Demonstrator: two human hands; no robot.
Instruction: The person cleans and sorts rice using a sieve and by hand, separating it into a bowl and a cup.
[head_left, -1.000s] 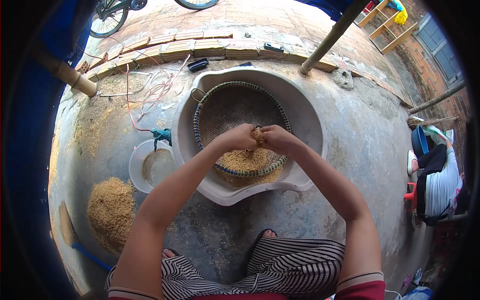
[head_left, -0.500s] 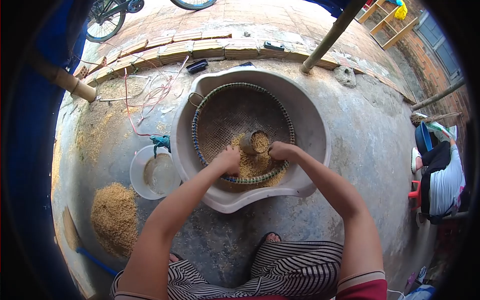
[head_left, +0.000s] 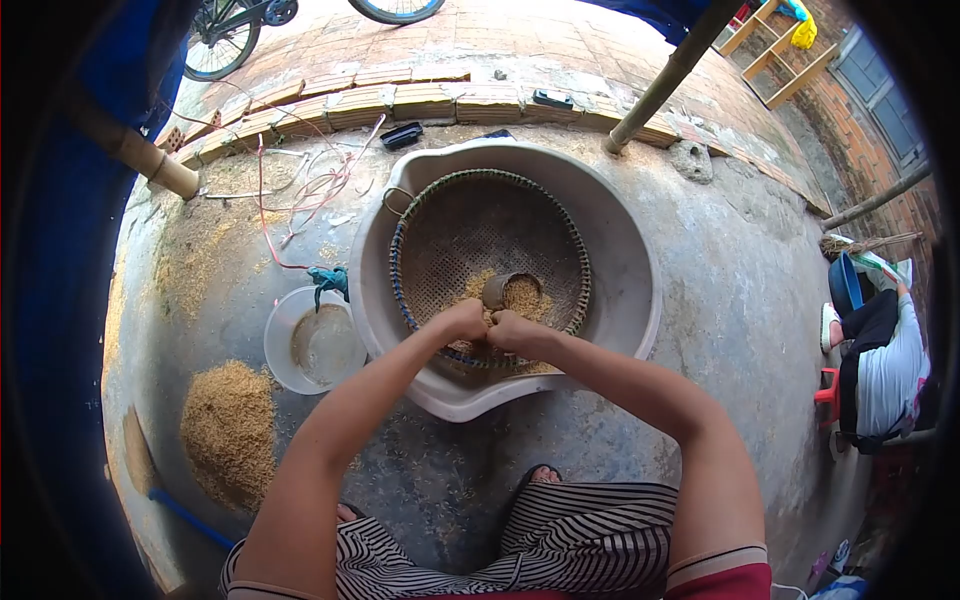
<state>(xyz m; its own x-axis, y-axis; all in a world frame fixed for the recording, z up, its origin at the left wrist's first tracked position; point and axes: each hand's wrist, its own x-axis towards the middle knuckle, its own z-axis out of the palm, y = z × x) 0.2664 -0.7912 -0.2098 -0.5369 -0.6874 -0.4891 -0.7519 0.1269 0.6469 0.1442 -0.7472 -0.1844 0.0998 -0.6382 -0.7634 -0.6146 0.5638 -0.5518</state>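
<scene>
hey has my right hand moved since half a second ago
Yes: judged against the big basin, your right hand has moved left and nearer to you, now beside the left hand.

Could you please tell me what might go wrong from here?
The cup looks tilted in the sieve, and the left hand and right hand are close by, so a bump might spill its grain. Both hands are near the sieve's near rim, so loose grain could be pushed over it into the basin. The translucent tub stands close beside the basin and might be knocked if that shifts.
</scene>
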